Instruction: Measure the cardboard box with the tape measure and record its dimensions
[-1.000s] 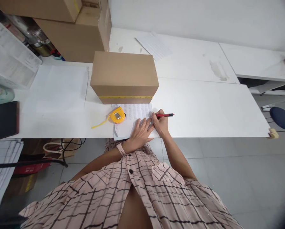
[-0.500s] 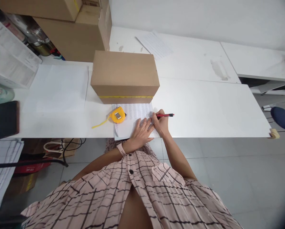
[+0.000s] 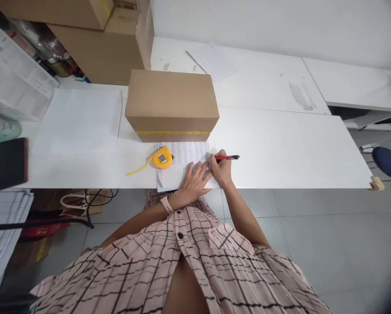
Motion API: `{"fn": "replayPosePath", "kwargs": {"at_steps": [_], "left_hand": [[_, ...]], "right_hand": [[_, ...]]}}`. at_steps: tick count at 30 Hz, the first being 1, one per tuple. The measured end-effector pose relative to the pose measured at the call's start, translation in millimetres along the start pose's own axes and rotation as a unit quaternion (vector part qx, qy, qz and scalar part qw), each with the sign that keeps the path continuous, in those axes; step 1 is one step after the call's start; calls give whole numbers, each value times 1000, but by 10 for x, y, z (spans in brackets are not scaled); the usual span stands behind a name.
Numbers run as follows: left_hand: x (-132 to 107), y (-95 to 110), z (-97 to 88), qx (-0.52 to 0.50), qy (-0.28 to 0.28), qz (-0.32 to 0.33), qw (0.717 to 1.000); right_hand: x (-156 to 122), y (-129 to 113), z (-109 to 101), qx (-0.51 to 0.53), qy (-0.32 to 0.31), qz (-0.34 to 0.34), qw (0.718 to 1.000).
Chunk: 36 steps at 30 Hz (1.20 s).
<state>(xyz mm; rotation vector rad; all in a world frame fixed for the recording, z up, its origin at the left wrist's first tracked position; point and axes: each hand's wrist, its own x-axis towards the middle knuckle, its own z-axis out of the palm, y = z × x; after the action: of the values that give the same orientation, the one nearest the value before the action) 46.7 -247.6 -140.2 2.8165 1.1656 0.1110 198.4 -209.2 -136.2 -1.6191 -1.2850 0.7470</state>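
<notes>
My right hand (image 3: 221, 169) is closed around a red and black pen (image 3: 231, 157), its tip end down at the right edge of a written sheet of paper (image 3: 182, 152). Flat on the lower part of that sheet lies my left hand (image 3: 195, 179), fingers spread. A yellow tape measure (image 3: 162, 158) rests on the paper left of my hands, its short yellow strap trailing to the left. Just behind the sheet stands a closed cardboard box (image 3: 173, 96) with a yellow strip along its front, covering the sheet's far edge.
A dark phone (image 3: 11, 164) and blank white paper (image 3: 80, 120) lie on the left of the white table (image 3: 280, 148). Larger cardboard boxes (image 3: 100, 52) are stacked at the back left. Another printed sheet (image 3: 213, 61) lies near the wall. A blue stool (image 3: 388, 162) stands at far right.
</notes>
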Motion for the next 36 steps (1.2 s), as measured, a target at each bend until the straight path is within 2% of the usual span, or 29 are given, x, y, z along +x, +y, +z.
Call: {"fn": "replayPosePath", "kwargs": {"at_steps": [13, 18, 26, 36], "left_hand": [[3, 6, -13, 0, 0, -4, 1000], [8, 2, 17, -2, 2, -3, 1000], [0, 4, -19, -12, -2, -3, 1000], [38, 13, -47, -62, -10, -23, 998]], "right_hand": [[15, 54, 5, 32, 25, 12, 999], [19, 58, 8, 25, 17, -2, 1000], [-3, -4, -8, 30, 10, 18, 999], [3, 18, 12, 33, 30, 14, 999]]}}
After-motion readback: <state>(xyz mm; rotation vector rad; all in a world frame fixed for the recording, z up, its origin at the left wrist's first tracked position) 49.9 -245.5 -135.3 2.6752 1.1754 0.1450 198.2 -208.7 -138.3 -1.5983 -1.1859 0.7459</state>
